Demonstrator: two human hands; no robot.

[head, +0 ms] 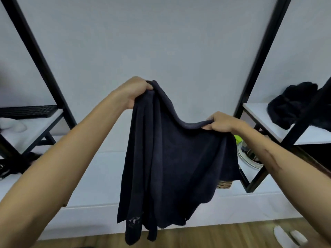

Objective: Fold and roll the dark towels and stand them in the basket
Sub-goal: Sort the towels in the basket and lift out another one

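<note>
A dark navy towel (166,163) hangs in the air in front of me, held up by its top edge. My left hand (136,92) grips one upper corner, raised higher. My right hand (221,123) pinches the top edge lower down, to the right. The cloth sags between the two hands and drapes down in loose folds. A small part of a woven basket (224,184) shows behind the towel's right edge; most of it is hidden. More dark towels (293,106) lie in a heap on the white shelf at the right.
Black metal shelf frames stand left (37,56) and right (259,56) against a white wall. A black keyboard (28,111) lies on the left shelf. A round white-rimmed container (249,158) sits below my right forearm. A low white surface (100,176) runs underneath, wooden floor (215,235) below.
</note>
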